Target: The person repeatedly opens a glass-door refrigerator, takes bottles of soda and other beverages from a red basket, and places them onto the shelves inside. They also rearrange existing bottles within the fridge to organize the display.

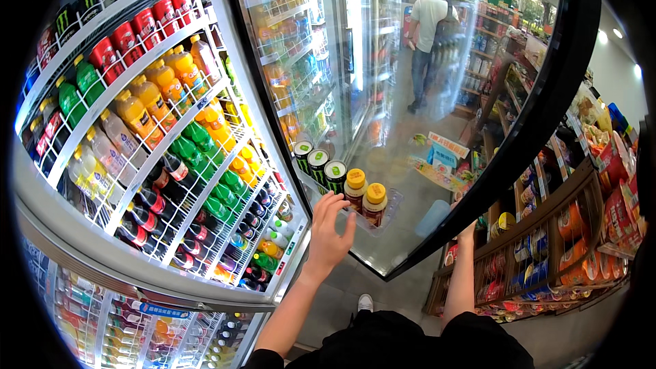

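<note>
My left hand [329, 242] is raised at the clear plastic tray [384, 224] on the inside of the open glass cooler door [410, 242]. Its fingers are apart and its thumb points up, with nothing held; I cannot tell whether the fingertips touch the tray. Just beyond them stand several black-and-green drink cans [318, 158] in a row. Beside these are two brown bottles with yellow caps [374, 203]. My right hand [467, 231] is at the door's black frame [492, 174], which hides most of its fingers, so its grip does not show.
To the left stands a lit cooler with wire shelves [147, 143] full of bottles and cans. Snack racks [540, 256] line the right side. Beyond the glass a person in a white shirt [432, 24] stands with their back to me. My shoe [365, 302] shows on the floor.
</note>
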`<action>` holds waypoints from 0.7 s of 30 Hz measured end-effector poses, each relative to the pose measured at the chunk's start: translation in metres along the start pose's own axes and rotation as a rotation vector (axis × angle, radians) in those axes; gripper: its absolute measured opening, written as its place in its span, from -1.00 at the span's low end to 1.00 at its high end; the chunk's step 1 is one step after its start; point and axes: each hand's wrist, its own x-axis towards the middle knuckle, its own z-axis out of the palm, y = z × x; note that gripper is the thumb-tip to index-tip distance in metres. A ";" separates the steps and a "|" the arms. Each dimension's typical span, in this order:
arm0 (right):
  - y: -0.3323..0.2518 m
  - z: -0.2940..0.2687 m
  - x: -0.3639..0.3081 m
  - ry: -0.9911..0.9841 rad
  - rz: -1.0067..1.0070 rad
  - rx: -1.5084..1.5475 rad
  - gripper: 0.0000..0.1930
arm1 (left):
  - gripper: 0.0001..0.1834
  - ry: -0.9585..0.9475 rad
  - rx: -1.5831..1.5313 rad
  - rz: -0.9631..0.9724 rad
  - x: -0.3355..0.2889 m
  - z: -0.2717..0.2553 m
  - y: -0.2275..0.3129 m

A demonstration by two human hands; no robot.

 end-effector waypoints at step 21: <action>-0.158 0.286 0.025 0.213 -0.176 -0.992 -0.36 | -0.31 -0.343 0.031 -0.052 0.130 0.016 -0.111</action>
